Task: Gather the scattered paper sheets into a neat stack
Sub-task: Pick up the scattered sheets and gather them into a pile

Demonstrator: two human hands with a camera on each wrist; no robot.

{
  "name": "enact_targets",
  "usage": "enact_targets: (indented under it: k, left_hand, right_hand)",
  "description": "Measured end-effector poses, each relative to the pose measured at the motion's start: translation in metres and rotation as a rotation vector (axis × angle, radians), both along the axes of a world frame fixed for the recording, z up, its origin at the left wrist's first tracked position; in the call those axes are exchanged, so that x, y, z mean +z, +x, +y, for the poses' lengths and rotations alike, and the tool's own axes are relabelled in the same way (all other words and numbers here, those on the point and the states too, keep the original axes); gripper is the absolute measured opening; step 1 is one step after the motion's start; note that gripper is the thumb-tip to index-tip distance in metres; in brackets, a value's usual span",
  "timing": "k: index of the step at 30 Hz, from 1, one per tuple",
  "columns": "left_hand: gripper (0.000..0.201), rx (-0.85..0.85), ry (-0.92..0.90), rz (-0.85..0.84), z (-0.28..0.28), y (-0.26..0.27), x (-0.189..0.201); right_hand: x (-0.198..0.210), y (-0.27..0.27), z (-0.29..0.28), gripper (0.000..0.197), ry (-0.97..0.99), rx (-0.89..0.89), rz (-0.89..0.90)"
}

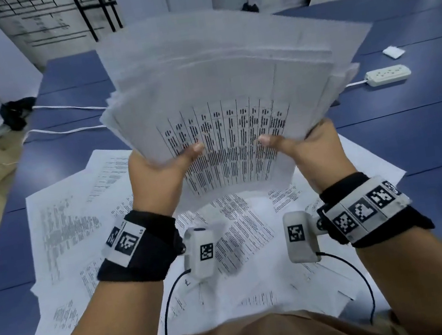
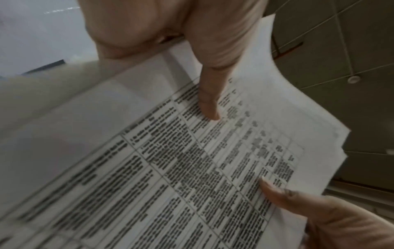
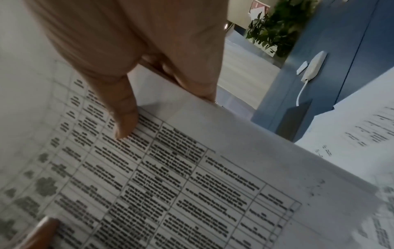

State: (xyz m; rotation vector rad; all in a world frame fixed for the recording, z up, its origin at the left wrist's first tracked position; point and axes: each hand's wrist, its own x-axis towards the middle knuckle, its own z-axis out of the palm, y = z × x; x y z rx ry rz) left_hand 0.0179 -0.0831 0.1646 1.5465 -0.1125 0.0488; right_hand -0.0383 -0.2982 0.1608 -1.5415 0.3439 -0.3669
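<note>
- The bundle of printed sheets (image 1: 220,103) is held up off the worktop (image 1: 413,135), tilted away from the person, with its far edges fanned and uneven.
- The left hand (image 1: 156,175) grips the bundle's near left edge, thumb pressed on the top sheet and fingers out of sight behind it.
- The right hand (image 1: 313,149) grips the near right edge in the same way; the right wrist view shows its thumb on the printed table and fingers curled under the edge.
- Judgement: the two-sided hold suits squaring the bundle, most likely by dropping its edge onto the worktop to knock the sheets level.
- Loose paper sheets (image 1: 87,248) lie overlapped on the worktop below the hands, at differing angles, so gathering is only partly done.
- A white power strip (image 1: 387,75) lies on the worktop to the right, well apart from the sheets, with its cable trailing towards the bundle.
- Writing: the top sheet carries a ruled table with dense text, too blurred to read in any view.
- Both wristbands bear square black-and-white coded markers; no brand name is legible.
</note>
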Motion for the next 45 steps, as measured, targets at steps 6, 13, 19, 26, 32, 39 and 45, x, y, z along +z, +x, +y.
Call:
enact_targets:
  k: [6, 13, 19, 26, 32, 39, 45]
  left_hand:
    - [0.053, -0.085, 0.255, 0.376, 0.000, -0.013, -0.056]
    - [0.032, 0.073, 0.161, 0.382, 0.020, -0.001, -0.071]
    - [0.035, 0.297, 0.197, 0.659, 0.087, 0.004, -0.115]
    - [0.060, 0.334, 0.756, 0.868, 0.122, -0.005, -0.177]
    - [0.064, 0.312, 0.669, 0.795, 0.115, 0.008, -0.179]
    - [0.034, 0.336, 0.404, 0.579, 0.115, -0.007, -0.171]
    - [0.038, 0.253, 0.363, 0.438, 0.129, 0.010, -0.149]
  right_hand:
    - [-0.058, -0.005, -0.002, 0.030, -0.006, 0.071, 0.305]
    - [-0.071, 0.014, 0.003, 0.021, -0.028, 0.089, 0.242]
    - [-0.131, 0.010, -0.004, 0.035, -0.170, 0.156, 0.698]
    - [-0.185, -0.001, 0.022, 0.054, -0.582, 0.038, 0.851]
    - [-0.179, 0.014, 0.044, 0.042, -0.237, 0.109, 0.735]
    - [-0.180, 0.007, 0.028, 0.037, -0.277, 0.052, 0.653]
    - [-0.182, -0.011, -0.007, 0.028, -0.325, -0.192, 0.664]
